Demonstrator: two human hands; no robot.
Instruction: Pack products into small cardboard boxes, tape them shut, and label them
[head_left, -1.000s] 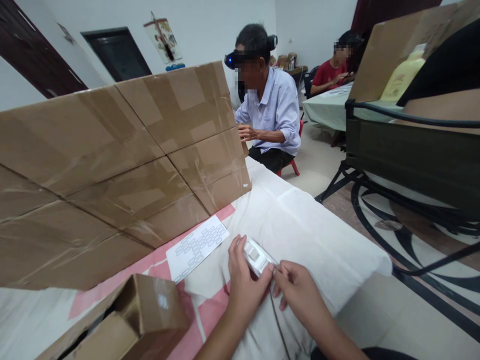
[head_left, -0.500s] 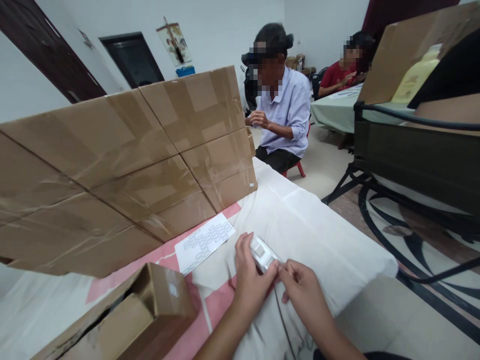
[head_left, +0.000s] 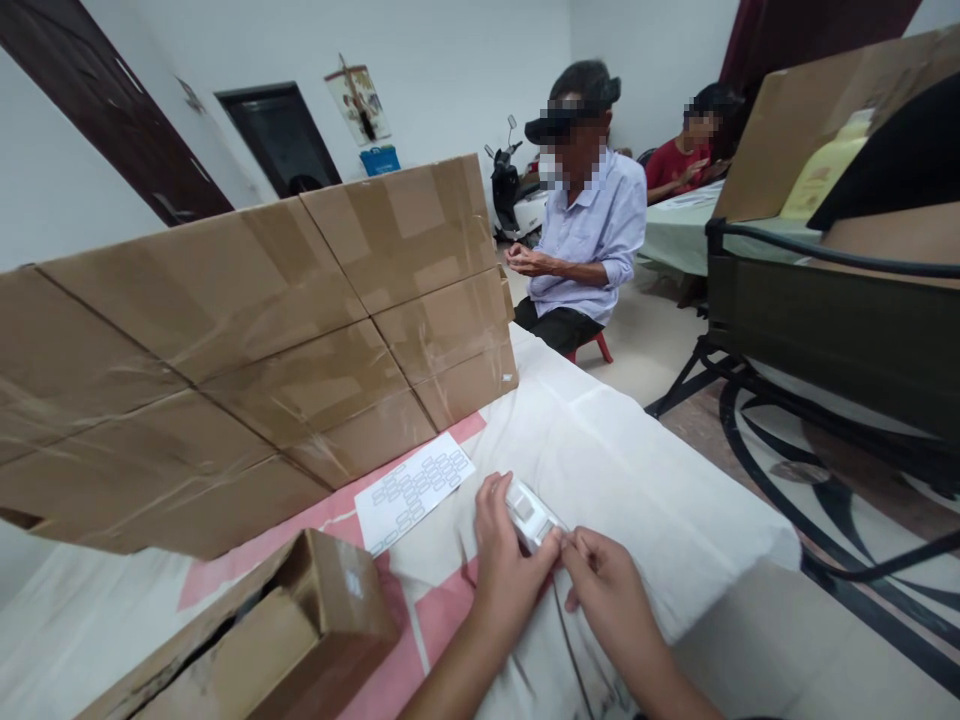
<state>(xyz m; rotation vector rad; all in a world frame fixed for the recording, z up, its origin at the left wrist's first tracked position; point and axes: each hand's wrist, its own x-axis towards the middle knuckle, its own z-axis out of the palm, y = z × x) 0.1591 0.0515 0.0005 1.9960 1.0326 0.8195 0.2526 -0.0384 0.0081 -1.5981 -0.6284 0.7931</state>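
Observation:
My left hand (head_left: 504, 568) is closed around a small white plastic switch-like part (head_left: 529, 512), held just above the white cloth of the table (head_left: 637, 470). My right hand (head_left: 611, 588) pinches at the near end of that part, its fingertips meeting the left thumb; what it pinches is too small to see. A white sheet of small stickers (head_left: 414, 489) lies flat on the table just left of my hands.
A tall taped cardboard wall (head_left: 270, 340) stands across the table on the left. An open cardboard box (head_left: 300, 625) sits at the near left. A person in a light shirt (head_left: 589, 235) sits beyond the table, another in red (head_left: 679, 160) farther back. A dark cart (head_left: 832, 310) stands right.
My hands stay on the white part in nearly the same pose. The view has shifted a little, and the person in the light shirt has lowered the hands slightly.

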